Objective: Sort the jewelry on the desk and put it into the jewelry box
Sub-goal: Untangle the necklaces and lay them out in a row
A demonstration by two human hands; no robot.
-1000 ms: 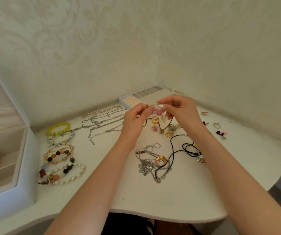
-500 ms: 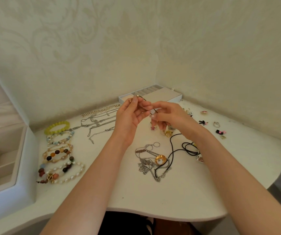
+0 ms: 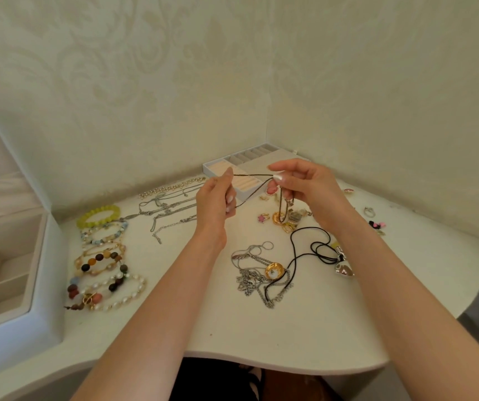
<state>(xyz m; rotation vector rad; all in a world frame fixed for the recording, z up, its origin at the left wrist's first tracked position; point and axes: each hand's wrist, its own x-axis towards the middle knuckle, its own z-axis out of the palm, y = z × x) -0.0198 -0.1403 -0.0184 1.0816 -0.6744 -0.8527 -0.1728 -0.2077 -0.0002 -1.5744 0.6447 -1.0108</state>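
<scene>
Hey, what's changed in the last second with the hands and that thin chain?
The left hand and right hand have drawn apart, stretching the thin chain between them; a second ago they pinched it close together. Both keep their grip; nothing was let go. The bracelets, the tangled pile and the jewelry box stayed put.

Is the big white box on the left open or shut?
Open. The jewelry box has its lid raised, and the compartments seen inside look empty.
</scene>
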